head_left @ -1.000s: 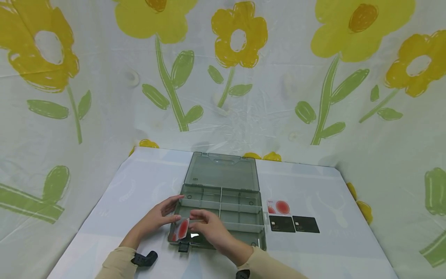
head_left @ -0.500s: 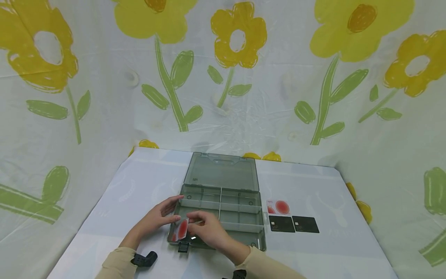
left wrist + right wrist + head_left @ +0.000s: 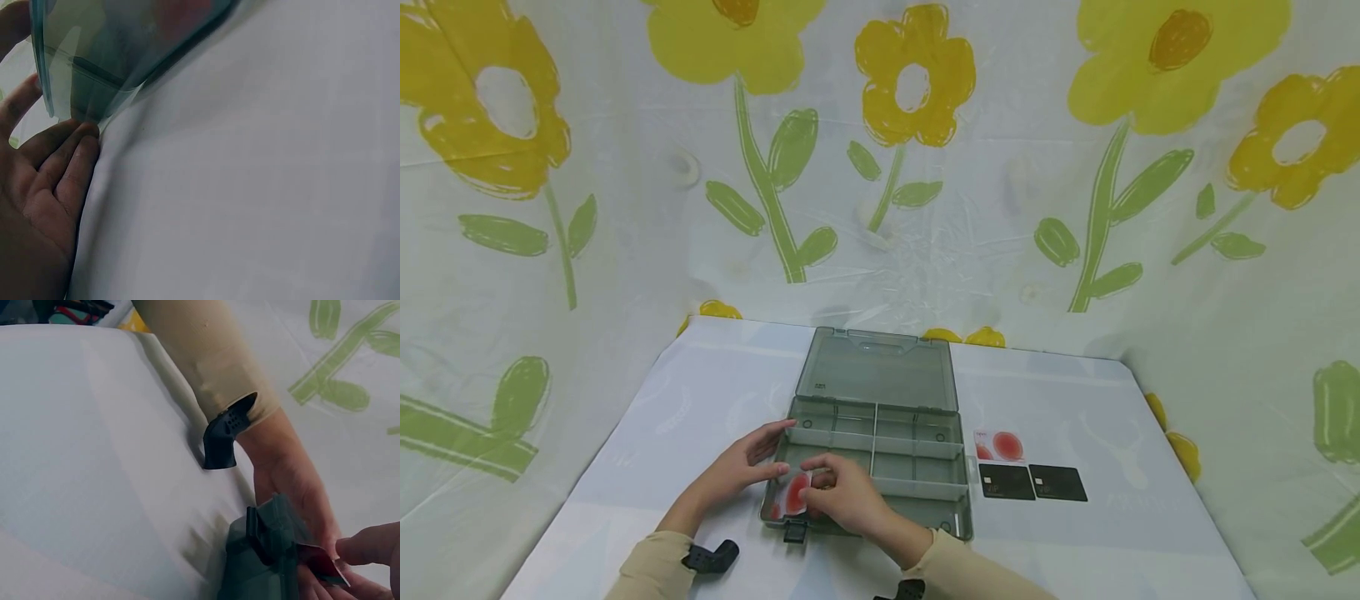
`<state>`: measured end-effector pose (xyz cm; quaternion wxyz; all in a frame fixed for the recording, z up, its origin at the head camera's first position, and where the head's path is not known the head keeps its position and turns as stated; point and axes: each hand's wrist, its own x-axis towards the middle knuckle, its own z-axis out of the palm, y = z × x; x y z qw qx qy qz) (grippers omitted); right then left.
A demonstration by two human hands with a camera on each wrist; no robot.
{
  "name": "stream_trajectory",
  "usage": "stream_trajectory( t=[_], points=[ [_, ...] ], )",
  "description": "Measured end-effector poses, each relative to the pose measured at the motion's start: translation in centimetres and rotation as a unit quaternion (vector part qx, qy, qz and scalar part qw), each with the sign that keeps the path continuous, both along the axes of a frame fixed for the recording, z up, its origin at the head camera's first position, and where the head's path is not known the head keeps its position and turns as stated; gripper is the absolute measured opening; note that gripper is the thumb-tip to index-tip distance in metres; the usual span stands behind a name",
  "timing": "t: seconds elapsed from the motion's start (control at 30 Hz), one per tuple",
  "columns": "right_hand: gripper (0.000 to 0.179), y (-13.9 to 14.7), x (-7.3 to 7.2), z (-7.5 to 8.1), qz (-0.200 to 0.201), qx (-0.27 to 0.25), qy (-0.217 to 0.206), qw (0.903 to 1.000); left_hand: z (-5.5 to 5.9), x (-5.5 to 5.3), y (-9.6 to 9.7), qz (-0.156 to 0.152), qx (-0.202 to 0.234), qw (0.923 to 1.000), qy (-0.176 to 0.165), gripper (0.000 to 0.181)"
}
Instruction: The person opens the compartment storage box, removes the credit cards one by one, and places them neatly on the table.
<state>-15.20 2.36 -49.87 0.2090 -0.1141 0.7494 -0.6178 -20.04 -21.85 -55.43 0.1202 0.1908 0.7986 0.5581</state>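
Note:
A translucent grey compartment box (image 3: 838,450) lies on the table with its lid (image 3: 877,373) folded back. My left hand (image 3: 737,467) rests at the box's left side, thumb and forefinger near its rim. In the left wrist view, its other fingers lie fairly straight against the box wall. In the front left compartment, my right hand (image 3: 853,500) pinches a red-and-white card (image 3: 795,493) by its right edge. The card stands tilted there; the right wrist view shows the thumb (image 3: 369,545) on it. What lies behind it under the right hand is partly hidden.
Right of the box lie another red-and-white card (image 3: 1000,445) and two black cards, one (image 3: 1007,482) beside the other (image 3: 1057,482). A latch (image 3: 795,532) hangs at the box's front left. A flower-printed curtain (image 3: 955,250) surrounds the table.
My right hand has moved slightly left, and its thumb has come over the card's right edge. The card has shifted a little to the right. My left hand has stayed put.

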Motion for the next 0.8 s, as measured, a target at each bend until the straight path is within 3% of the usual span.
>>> stream_trajectory(
  t=[0.47,0.8],
  points=[
    [0.032,0.16,-0.44,-0.31,0.013,-0.019,0.005,0.9997,-0.19,-0.16,-0.11,-0.007,0.01,0.9999,0.003,0.069],
    [0.031,0.48,-0.43,0.07,-0.002,-0.017,-0.003,0.9998,-0.26,-0.24,-0.12,-0.013,0.016,0.9998,0.004,0.068]
  ],
)
